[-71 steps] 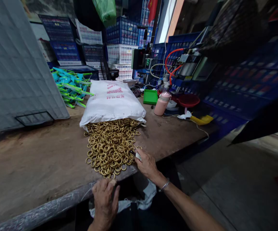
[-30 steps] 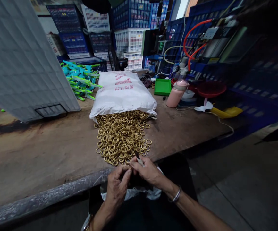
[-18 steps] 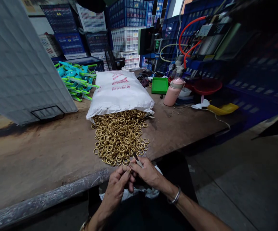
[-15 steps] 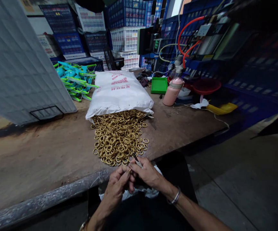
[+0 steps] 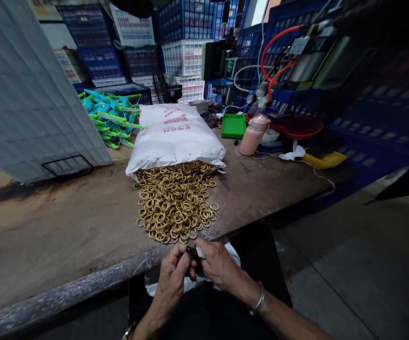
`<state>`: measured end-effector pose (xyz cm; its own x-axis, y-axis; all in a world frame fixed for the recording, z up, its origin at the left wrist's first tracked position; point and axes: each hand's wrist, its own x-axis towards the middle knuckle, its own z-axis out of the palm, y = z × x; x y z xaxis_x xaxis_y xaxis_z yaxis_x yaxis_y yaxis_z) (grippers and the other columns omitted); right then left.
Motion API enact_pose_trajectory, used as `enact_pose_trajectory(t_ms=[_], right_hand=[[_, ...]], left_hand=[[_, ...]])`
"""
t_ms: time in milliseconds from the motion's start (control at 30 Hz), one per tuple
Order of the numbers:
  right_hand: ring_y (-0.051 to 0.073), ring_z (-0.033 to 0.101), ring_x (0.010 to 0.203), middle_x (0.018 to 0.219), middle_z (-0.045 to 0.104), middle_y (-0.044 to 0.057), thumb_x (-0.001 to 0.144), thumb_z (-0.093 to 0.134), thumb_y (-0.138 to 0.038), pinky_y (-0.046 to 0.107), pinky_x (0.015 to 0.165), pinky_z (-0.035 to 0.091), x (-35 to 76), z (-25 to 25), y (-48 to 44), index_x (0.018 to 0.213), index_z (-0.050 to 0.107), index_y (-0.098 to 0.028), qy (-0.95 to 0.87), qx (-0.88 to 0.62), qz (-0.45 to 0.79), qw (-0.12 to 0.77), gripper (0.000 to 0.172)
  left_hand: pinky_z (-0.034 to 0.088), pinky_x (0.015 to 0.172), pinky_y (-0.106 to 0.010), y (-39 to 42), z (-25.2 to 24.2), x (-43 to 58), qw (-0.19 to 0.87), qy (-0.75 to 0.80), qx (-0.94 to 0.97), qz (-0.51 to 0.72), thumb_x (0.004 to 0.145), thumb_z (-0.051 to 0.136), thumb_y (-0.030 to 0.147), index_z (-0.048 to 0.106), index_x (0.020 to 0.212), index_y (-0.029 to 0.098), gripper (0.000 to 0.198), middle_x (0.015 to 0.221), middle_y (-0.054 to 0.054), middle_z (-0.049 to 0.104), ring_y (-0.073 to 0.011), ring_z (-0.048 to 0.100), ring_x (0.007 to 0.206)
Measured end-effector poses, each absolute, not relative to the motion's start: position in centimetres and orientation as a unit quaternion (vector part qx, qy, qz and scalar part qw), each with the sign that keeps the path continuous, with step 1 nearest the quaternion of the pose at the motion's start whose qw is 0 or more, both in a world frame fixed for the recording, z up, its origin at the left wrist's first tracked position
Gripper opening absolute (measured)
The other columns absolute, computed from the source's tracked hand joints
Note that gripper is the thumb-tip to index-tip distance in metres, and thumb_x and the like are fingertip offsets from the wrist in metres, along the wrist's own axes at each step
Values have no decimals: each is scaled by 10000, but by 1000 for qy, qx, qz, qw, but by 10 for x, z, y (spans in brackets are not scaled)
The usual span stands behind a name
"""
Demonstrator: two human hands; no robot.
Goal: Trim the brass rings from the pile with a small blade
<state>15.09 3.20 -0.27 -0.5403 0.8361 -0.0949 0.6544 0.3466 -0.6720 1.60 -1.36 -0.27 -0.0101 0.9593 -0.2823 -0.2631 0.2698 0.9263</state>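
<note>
A heap of brass rings spills from the open mouth of a white sack onto the wooden bench. Below the bench's front edge my two hands meet. My left hand has its fingers pinched together; what they grip is too small to make out. My right hand is closed on a small dark-tipped tool that points toward the left fingertips. A white plastic bag lies in my lap under the hands.
A grey woven panel leans at the left. Teal and green plastic parts lie behind the sack. A green tray, a pink bottle, a red bowl and a yellow scoop stand at the right. Stacked crates fill the back.
My right hand left the ring heap and came down to meet the left hand below the bench edge. The tool's tip now lies level, toward the left fingers.
</note>
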Motion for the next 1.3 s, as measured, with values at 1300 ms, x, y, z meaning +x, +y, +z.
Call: enact_pose_trajectory(t_ms=[1300], right_hand=[[77,416,545,575,456,-57,709,464,-200,171,531,335,151,-11,53,676,491,-181,-632,-492,540,257,48]], left_hand=[[474,667,-249,-10,-16,8,458,540,476,522,721,595,274,637,909,183,214,781,-30,645,-154,593,714]])
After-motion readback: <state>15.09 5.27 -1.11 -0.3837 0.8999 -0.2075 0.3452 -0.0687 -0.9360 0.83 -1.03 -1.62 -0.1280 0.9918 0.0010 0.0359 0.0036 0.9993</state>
